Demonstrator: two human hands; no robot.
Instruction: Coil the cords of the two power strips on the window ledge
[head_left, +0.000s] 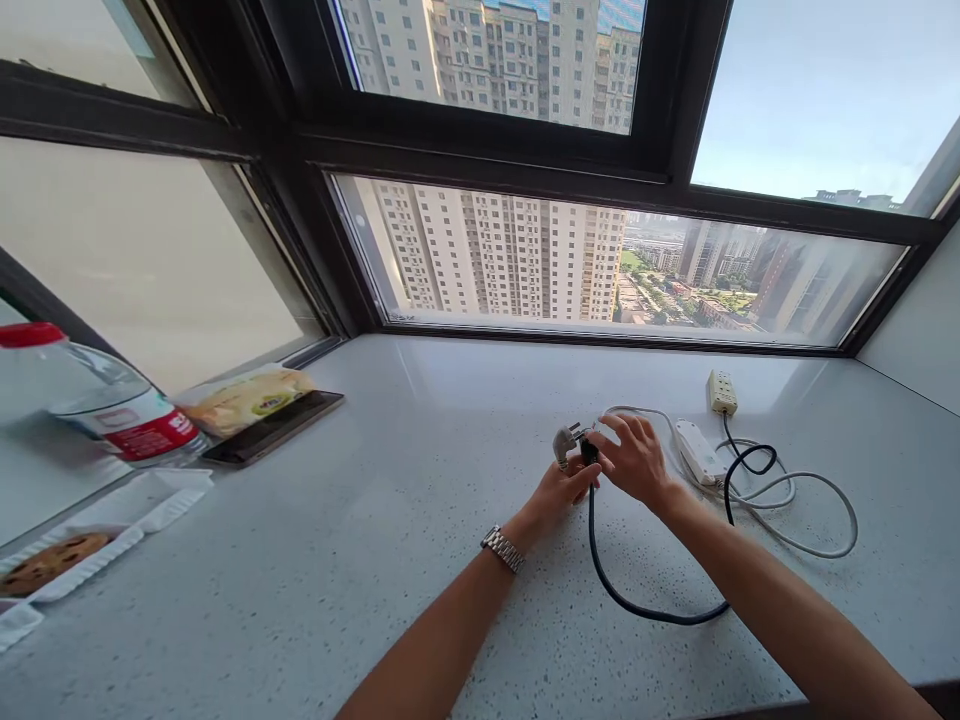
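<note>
My left hand (559, 495), with a metal watch on its wrist, has its fingers closed round a black plug (589, 450) on a thick black cord (637, 608). My right hand (634, 460) meets it from the right, its thumb and fingers bent in at the top of the black plug. Just left of the black plug is a grey plug (563, 446), its metal prongs pointing right towards my right fingertips. Part of both plugs is hidden by my fingers. A thin pale cord runs behind my right hand.
To the right lie a white power strip (700, 453), a cream multi-socket block (721, 392) and looped cords (847, 510). On the left are a red-capped bottle (142, 425), a phone (274, 428), a yellow packet (251, 398) and a cookie tray (161, 500). Windows edge the speckled counter (337, 590).
</note>
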